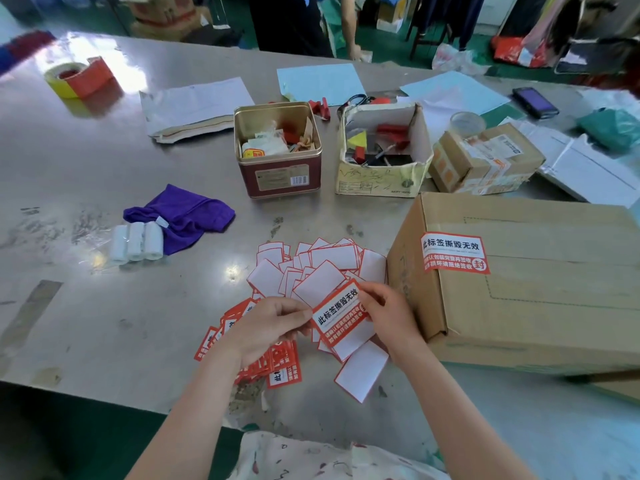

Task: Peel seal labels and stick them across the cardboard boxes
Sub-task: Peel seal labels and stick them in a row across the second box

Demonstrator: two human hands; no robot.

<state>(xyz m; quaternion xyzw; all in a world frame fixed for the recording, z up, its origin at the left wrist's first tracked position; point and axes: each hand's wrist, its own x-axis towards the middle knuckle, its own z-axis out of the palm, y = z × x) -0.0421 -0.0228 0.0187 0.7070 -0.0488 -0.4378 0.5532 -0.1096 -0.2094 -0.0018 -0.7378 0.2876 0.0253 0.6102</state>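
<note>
Both my hands hold one red-and-white seal label (337, 315) above the metal table. My left hand (273, 327) pinches its left edge and my right hand (389, 315) pinches its right edge. Under my left hand lies a fan of unpeeled red labels (282, 367). Behind the held label sits a heap of white backing papers (311, 268). To the right stands a large cardboard box (540, 282) with one seal label (453, 252) stuck across its top seam near the left edge.
A red tin (278, 150) and an open white box (384, 150) of odds and ends stand behind the label heap. A purple cloth (187, 216) and white rolls (136, 242) lie to the left. A small taped parcel (485, 159) sits behind the big box. A person stands across the table.
</note>
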